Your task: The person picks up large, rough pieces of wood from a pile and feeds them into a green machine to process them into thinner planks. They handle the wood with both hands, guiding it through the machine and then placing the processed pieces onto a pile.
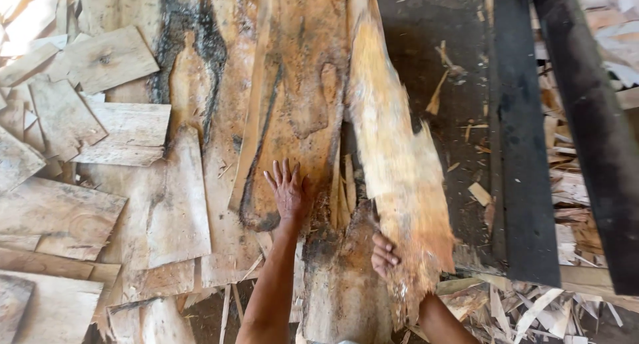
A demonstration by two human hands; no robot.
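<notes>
Nearest the camera, the right hand (384,254) has its grip closed on the near, splintered edge of a long pale veneer strip (393,151), which runs away to the far side at a slight tilt. Just left of it, the left hand (287,191) lies flat, fingers spread wide, holding nothing, on a dark-stained veneer sheet (293,104). Loose pale wood offcuts (100,137) lie scattered at left.

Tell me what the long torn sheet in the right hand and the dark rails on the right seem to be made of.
The torn sheet held by the right hand looks like raw wood veneer: orange-tan grain, frayed fibrous edges, no finish. The left hand lies flat on a similar stained sheet. The dark rails look black and matte, possibly painted metal or blackened timber; it cannot be told which.
</notes>
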